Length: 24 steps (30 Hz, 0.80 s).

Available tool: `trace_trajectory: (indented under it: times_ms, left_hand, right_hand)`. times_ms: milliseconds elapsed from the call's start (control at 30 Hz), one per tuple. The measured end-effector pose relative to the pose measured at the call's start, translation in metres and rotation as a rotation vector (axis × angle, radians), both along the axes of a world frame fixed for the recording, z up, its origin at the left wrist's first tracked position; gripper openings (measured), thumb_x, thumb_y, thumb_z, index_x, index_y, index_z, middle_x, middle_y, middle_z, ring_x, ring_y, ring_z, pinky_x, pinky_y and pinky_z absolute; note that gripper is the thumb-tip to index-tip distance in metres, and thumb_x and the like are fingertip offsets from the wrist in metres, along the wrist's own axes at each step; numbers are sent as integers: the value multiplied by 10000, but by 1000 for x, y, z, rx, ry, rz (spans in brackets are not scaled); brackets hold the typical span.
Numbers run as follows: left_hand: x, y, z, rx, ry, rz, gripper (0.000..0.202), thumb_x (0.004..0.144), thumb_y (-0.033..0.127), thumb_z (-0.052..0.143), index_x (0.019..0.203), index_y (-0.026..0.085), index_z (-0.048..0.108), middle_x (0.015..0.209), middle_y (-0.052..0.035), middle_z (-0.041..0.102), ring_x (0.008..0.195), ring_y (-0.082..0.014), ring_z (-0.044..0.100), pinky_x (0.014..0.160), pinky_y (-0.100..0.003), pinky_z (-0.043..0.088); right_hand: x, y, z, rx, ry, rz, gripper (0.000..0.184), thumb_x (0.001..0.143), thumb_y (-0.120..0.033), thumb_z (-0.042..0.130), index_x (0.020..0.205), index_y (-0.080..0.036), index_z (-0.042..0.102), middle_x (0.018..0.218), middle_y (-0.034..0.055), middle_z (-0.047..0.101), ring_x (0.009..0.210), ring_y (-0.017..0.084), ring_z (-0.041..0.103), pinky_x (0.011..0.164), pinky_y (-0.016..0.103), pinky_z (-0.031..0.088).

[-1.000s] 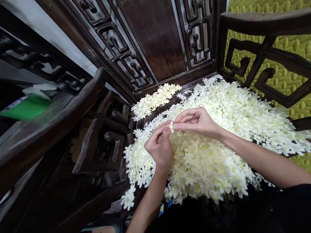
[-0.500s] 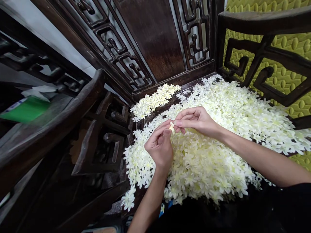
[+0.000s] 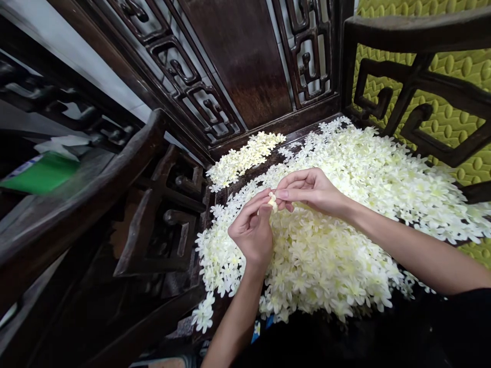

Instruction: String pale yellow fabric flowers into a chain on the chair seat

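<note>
Between the fingertips of both hands is a small pale-yellow flower point(image 3: 272, 201). My left hand point(image 3: 253, 225) pinches it from the left, its thumb against the bent fingers. From the right, my right hand point(image 3: 310, 191) grips the flower's other side between thumb and fingertips. The flower's lower part is partly hidden by the fingers. Under and around both hands spreads a large heap of white and pale-yellow flowers point(image 3: 330, 255) with pointed petals. Behind it, a narrower pile of yellower flowers point(image 3: 245, 159) lies along the seat's back edge.
The flowers lie on a dark wooden chair seat. A carved backrest point(image 3: 253, 61) rises behind, with armrests at left point(image 3: 115, 174) and right point(image 3: 418, 33). Beyond the right one is a yellow-green quilted surface point(image 3: 460, 117). A green packet point(image 3: 40, 174) lies at far left.
Both hands keep almost the same place and grip. The small flower between the fingertips has shifted or turned very slightly.
</note>
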State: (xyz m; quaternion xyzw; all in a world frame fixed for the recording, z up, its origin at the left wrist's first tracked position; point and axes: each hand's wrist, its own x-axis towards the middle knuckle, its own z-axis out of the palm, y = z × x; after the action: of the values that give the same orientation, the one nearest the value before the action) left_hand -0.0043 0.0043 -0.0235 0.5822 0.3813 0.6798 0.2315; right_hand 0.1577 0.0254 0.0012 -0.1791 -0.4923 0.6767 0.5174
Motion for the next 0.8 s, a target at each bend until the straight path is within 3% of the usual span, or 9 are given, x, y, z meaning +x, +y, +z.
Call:
trace_trajectory:
  times_ms: [533,800]
  left_hand:
    - [-1,-2,4,-55,50,0,92,896,256,697,916,194,761,1031,-75,789,1027,-199,747,874,-362,608]
    - [-1,-1,5,-228,-51,-83,222,885,383,703,962,189,780,1115,-107,773,1101,-236,722,875,-355,616]
  right_hand:
    - [0,4,-4,-27,16,0,146,775,-215,828,890,-139,779,769,68,785,697,152,722,641,267,544]
    - [-3,-2,-2,16,-112,-297,213,720,-160,834,888,-162,702,731,24,768,708,130,720,714,247,578]
